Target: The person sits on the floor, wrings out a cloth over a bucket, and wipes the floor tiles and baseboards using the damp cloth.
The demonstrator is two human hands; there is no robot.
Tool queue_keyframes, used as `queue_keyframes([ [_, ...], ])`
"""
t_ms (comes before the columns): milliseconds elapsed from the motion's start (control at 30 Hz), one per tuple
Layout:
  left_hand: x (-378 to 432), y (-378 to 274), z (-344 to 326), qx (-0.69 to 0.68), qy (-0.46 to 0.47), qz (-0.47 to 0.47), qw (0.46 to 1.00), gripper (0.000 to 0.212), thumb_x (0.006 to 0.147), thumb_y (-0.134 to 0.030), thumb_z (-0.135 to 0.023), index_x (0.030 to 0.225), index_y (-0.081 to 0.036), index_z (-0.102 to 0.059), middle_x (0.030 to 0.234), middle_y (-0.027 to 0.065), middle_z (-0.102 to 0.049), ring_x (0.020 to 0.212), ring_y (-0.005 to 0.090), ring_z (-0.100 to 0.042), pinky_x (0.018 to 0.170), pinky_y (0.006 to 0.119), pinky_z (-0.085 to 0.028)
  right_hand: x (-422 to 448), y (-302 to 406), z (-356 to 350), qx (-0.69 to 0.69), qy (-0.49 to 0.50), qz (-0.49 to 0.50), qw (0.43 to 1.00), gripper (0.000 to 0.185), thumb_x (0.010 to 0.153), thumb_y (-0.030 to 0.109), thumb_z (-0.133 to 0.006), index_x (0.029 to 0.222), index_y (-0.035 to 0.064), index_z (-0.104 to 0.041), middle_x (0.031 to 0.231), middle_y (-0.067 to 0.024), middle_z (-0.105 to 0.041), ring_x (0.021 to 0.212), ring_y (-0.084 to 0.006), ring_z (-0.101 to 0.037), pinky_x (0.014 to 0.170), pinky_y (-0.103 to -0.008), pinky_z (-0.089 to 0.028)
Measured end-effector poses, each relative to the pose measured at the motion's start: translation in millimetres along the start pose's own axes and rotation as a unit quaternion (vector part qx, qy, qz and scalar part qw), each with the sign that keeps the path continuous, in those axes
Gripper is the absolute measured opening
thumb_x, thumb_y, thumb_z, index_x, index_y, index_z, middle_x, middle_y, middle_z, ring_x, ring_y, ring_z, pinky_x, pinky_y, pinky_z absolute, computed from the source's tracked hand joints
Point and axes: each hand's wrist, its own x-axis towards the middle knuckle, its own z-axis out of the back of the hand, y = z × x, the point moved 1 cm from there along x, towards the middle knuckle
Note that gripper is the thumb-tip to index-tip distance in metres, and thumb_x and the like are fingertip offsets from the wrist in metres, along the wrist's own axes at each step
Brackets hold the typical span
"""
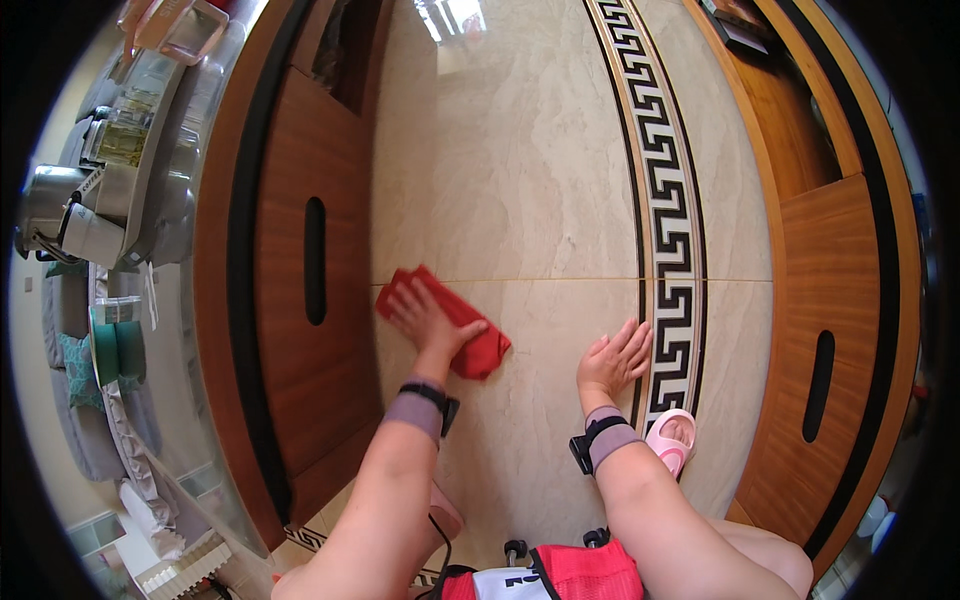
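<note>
A folded red cloth [480, 352] lies on the tiled floor [517, 187] close to the left wooden cabinet. On top of it my left hand [425, 319] rests palm down, fingers spread and thumb pointing right. My right hand [616, 355] is at the floor beside the black-and-white key-pattern border [673, 277], holding nothing, with its fingers extended. Each wrist wears a purple band and a black strap with a small black device. Whether the left fingers grip the cloth or only press on it is not plain.
A wooden cabinet [322, 390] with a dark slot handle stands at left, another wooden cabinet [832, 285] at right. The glass-topped surface at far left bears a metal pot [56, 191], a white mug [91, 234] and glass jars. A pink slipper [670, 442] is near my right forearm. Small casters [515, 550] show below.
</note>
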Motion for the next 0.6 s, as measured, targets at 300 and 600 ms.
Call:
queue_keyframes([
  [300, 32, -138, 11, -0.026, -0.01, -0.32, 0.947, 0.152, 0.039, -0.072, -0.085, 0.157, -0.007, -0.015, 0.164, 0.021, -0.008, 0.15, 0.0459, 0.002, 0.121, 0.058, -0.001, -3, -8, -6, -0.02, -0.003, 0.012, 1.0, 0.066, 0.089, 0.023, -0.055, 0.149, 0.0038, -0.035, 0.156, -0.0188, -0.032, 0.147, -0.0342, -0.025, 0.116, -0.0512, -0.019],
  [600, -68, 17, -26, -0.034, -0.014, -0.048, 0.998, 0.148, 0.047, -0.064, -0.088, 0.156, -0.002, -0.011, 0.16, 0.0284, -0.014, 0.147, 0.0515, -0.006, 0.119, 0.062, -0.007, 0, -5, -2, -0.013, -0.014, 0.002, 1.0, 0.065, 0.089, 0.024, -0.054, 0.149, 0.0052, -0.035, 0.156, -0.0172, -0.032, 0.147, -0.0323, -0.026, 0.116, -0.0505, -0.018],
])
